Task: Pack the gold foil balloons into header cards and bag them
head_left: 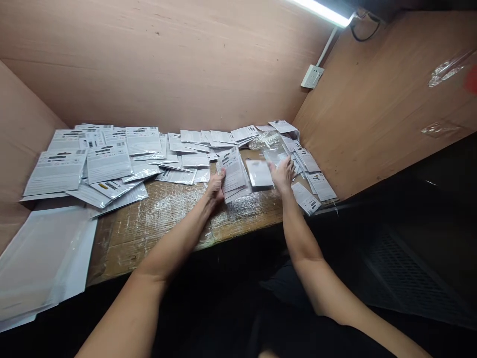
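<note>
My left hand (pixel 216 186) is closed on the left edge of a few overlapping printed packets (pixel 234 171), held tilted above the tabletop. They are white cards in clear plastic with hang holes at the top and fine print. To their right is a plain white packet (pixel 260 174), smeared by motion. Its right edge meets the fingers of my right hand (pixel 282 173), which look closed on it. Just behind that hand lies a crumpled clear plastic bag (pixel 266 140), with more packets beside it.
Piles of similar packets (pixel 59 171) line the back and left of the tape-covered cardboard tabletop (pixel 149 228). Several more packets (pixel 320 186) lie at the right edge. Large clear plastic sheets (pixel 44 258) overhang the front left corner. Wooden panels (pixel 167 64) enclose the sides and back.
</note>
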A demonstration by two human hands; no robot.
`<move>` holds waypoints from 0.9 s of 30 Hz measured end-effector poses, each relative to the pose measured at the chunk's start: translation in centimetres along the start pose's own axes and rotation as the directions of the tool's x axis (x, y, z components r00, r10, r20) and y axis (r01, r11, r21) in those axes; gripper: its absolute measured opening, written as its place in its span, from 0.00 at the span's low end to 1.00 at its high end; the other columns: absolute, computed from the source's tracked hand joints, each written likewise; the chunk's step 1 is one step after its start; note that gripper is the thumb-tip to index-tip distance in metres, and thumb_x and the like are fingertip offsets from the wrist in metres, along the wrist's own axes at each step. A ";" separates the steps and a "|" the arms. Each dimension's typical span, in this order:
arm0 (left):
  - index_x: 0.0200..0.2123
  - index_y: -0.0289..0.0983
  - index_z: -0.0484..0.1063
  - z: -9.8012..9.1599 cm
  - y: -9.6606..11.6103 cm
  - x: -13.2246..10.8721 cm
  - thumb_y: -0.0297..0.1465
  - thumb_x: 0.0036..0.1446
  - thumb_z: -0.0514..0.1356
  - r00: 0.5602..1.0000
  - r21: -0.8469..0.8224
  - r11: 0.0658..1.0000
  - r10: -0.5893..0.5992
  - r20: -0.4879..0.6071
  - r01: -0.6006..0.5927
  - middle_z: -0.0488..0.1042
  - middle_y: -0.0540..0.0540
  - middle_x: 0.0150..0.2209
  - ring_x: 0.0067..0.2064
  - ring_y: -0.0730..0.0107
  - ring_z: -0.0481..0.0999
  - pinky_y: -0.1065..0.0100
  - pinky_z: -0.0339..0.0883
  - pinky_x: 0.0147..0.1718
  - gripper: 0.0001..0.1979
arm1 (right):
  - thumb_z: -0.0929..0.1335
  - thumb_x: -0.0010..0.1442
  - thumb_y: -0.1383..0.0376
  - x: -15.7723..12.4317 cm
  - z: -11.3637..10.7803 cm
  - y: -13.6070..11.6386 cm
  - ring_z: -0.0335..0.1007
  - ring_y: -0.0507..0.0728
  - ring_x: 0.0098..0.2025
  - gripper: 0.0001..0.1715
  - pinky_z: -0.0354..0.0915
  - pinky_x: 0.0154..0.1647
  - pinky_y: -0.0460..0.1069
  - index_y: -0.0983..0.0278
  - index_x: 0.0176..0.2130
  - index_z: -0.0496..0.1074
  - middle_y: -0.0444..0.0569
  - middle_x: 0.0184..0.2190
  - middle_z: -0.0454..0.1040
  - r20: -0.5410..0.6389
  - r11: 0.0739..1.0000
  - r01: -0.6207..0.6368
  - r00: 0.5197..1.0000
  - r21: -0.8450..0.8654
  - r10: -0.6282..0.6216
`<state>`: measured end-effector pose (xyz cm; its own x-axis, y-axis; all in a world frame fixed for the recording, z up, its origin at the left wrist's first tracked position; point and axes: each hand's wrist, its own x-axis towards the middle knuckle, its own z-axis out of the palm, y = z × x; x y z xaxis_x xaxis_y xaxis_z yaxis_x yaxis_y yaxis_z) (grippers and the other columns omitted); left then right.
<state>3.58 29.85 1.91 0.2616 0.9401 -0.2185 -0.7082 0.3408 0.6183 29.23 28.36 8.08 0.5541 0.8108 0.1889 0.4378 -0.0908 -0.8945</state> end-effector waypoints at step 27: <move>0.50 0.37 0.73 -1.8 -0.9 1.4 0.37 0.43 0.79 0.816 0.552 0.605 0.475 0.329 -0.574 0.81 0.40 0.48 0.48 0.56 0.82 0.55 0.78 0.54 0.32 | 0.69 0.67 0.40 -2.7 2.1 2.7 0.74 0.67 0.61 0.35 0.69 0.65 0.61 0.66 0.56 0.73 0.63 0.59 0.78 0.450 0.989 0.146 0.884 -0.011 -0.125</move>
<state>3.41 30.91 -0.29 0.0932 0.9270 0.3633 -0.2161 -0.3374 0.9162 27.44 27.08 4.26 0.1164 0.9885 0.0969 0.5221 0.0221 -0.8526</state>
